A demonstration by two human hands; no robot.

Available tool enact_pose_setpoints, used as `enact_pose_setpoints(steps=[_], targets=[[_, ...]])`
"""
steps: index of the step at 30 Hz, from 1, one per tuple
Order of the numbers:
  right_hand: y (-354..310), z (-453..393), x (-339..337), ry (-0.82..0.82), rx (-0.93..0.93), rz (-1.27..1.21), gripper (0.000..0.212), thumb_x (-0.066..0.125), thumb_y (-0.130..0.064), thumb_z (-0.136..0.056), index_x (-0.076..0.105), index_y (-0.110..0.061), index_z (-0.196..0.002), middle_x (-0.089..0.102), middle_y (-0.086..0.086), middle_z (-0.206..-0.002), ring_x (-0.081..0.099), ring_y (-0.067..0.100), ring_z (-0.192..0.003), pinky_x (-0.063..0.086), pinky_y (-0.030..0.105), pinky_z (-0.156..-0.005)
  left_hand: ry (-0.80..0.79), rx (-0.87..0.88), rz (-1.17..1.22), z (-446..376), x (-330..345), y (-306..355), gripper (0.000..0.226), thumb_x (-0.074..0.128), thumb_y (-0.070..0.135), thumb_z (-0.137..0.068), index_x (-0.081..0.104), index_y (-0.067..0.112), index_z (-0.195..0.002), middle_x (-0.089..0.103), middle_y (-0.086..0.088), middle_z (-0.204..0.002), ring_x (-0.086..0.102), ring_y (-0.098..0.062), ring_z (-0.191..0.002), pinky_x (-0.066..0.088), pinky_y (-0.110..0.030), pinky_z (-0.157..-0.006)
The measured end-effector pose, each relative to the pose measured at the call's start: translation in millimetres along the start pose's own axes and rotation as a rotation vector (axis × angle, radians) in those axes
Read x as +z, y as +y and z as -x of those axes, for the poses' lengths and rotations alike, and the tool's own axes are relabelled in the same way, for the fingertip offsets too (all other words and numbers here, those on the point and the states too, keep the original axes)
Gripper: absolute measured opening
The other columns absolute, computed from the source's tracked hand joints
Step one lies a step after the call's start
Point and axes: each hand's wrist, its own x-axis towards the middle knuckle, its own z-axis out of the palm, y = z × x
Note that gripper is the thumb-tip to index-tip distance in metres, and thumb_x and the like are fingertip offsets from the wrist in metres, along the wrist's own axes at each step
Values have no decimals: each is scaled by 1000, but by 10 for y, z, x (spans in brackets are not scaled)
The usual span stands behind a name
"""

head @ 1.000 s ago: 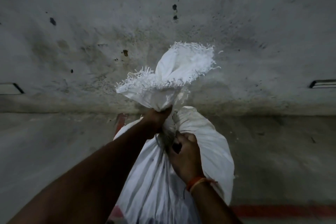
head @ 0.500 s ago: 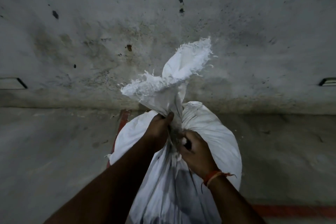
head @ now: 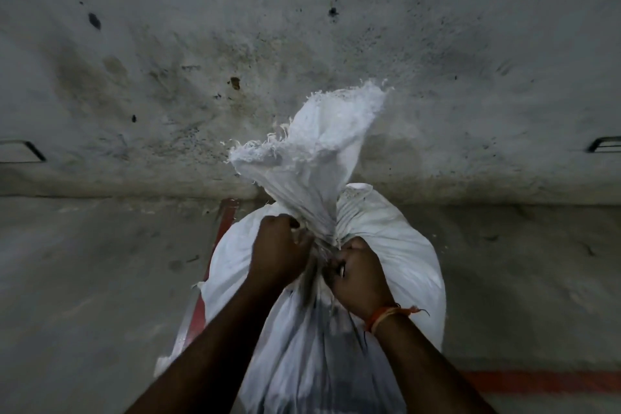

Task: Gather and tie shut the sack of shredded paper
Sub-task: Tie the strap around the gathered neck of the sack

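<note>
A full white woven sack (head: 396,255) stands upright on the floor right in front of me. Its mouth is bunched into a narrow neck, and the frayed open end (head: 319,148) flares up and away above it. My left hand (head: 279,252) is fisted at the left side of the neck. My right hand (head: 359,276), with an orange thread on its wrist, is fisted at the right side. Both grip at the neck; whether a cord runs between them is hidden. No shredded paper shows.
A stained grey concrete wall (head: 302,60) rises just behind the sack. Red painted lines (head: 537,381) mark the concrete floor to the left of and behind the sack. Dark slots (head: 603,144) sit in the wall at far left and right.
My left hand has slid down from the bunched top to the left of the neck. Both fists now sit level on either side, and the frayed end stands more upright.
</note>
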Motion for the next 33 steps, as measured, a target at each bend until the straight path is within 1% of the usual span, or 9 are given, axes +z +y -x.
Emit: enact_pose_setpoints(steps=[2, 6, 11, 14, 18, 22, 24, 29, 33], targets=[[10, -7, -10, -11, -7, 1, 12, 75, -16, -76, 71, -7, -69, 57, 8, -96, 61, 20, -85, 42, 18, -78, 92, 130, -20, 311, -69, -101, 16, 74, 28, -83, 71, 20, -97, 62, -6, -103, 64, -18, -90, 56, -32, -79], [16, 18, -37, -27, -47, -3, 8, 74, -18, -76, 73, -10, -75, 50, -2, -96, 55, 11, -83, 30, 4, -68, -41, 388, -12, 646, 111, -170, 45, 77, 9, -83, 70, 29, -123, 49, -3, -131, 51, -5, -99, 36, 0, -87], [111, 80, -89, -6, -86, -52, 14, 80, -12, -69, 68, -14, -63, 47, -9, -90, 46, -7, -75, 32, 1, -70, -115, 437, 27, 449, 208, -130, 14, 73, 22, -85, 77, 22, -98, 69, 4, -107, 66, -15, -96, 54, -31, -81], [171, 102, -142, -32, -99, -72, 15, 83, -16, -69, 69, -16, -63, 49, -10, -88, 48, -12, -78, 33, 3, -71, -153, 433, 51, 430, 233, -168, 10, 76, 28, -84, 77, 24, -92, 70, 6, -96, 66, -10, -90, 51, -23, -78], [137, 120, -268, -61, -49, -194, 10, 83, -19, -74, 76, -24, -79, 59, -9, -96, 59, -3, -88, 41, 5, -77, -142, 361, 140, 375, 266, -227, 14, 76, 26, -79, 81, 23, -92, 70, 4, -91, 62, -4, -85, 46, -15, -75], [94, 226, -435, -78, 150, -644, 47, 67, 4, -85, 70, -30, -116, 68, -4, -120, 66, 9, -109, 51, 26, -97, -151, 276, 220, 369, 287, -284, 13, 74, 30, -83, 80, 22, -90, 69, 2, -91, 61, -5, -88, 41, -8, -75], [55, 287, -475, -32, 254, -865, 50, 62, 10, -86, 65, -27, -120, 71, 4, -120, 68, 18, -110, 52, 33, -97, -133, 214, 298, 370, 254, -266, 2, 77, 28, -85, 76, 26, -85, 65, 4, -89, 60, -2, -88, 40, -7, -74], [36, 415, -377, -18, 386, -1161, 37, 59, 12, -87, 62, -4, -121, 72, 15, -119, 67, 29, -115, 51, 42, -101, -10, 116, 474, 432, 195, -194, 26, 83, 27, -81, 63, 41, -73, 62, 6, -86, 60, 0, -83, 41, -9, -70], [44, 420, -320, 1, 454, -1373, 61, 79, -5, -66, 61, 0, -124, 70, 18, -122, 67, 29, -115, 59, 32, -90, 72, 61, 488, 441, 188, -182, 20, 79, 34, -81, 62, 39, -73, 63, 3, -88, 60, -3, -81, 42, -16, -70]])
